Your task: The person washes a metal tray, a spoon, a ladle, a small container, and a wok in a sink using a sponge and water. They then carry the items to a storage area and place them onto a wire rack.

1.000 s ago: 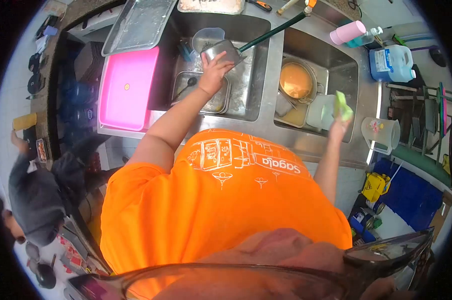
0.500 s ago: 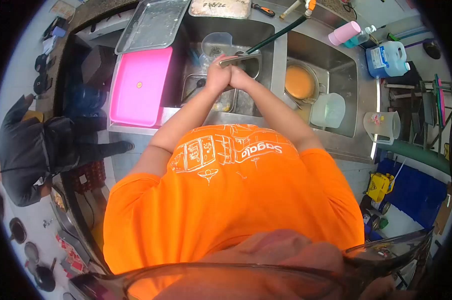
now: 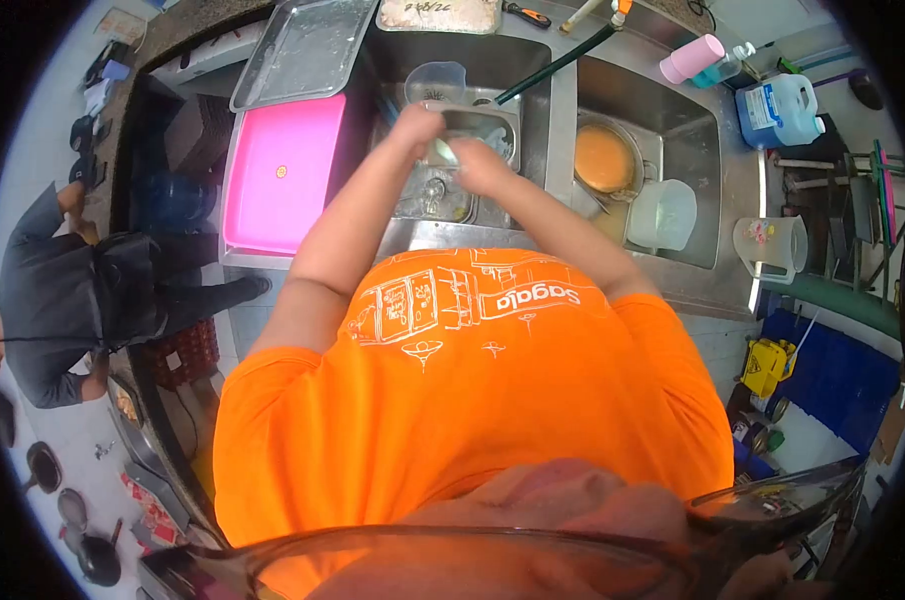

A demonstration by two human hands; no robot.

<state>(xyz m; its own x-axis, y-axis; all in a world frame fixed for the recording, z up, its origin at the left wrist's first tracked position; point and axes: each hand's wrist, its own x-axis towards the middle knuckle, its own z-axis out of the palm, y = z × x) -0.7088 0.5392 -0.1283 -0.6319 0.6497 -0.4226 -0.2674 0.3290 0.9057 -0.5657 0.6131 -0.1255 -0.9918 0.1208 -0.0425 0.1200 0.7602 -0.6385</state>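
Observation:
My left hand (image 3: 419, 126) is closed at the left edge of a small rectangular metal pan (image 3: 516, 128), above the left sink basin. My right hand (image 3: 483, 168) is closed over the near side of the pan, with a small pale green piece (image 3: 445, 151) at its fingertips. That piece is blurred, and I cannot make out its kind. Beyond the hands stands a clear plastic container (image 3: 438, 78). Below them, a larger metal tray (image 3: 423, 209) lies in the basin, partly covered by my forearm.
A pink tray (image 3: 278, 190) and a grey metal tray (image 3: 308, 50) rest on the left. The right basin holds a pot with orange liquid (image 3: 604, 158) and a translucent container (image 3: 663, 215). A green hose (image 3: 553, 70) crosses the left basin. Another person (image 3: 83, 290) stands at left.
My hands have moved apart from being close together. The metal pan has tilted so its inside shows, and the pale green piece has come into sight.

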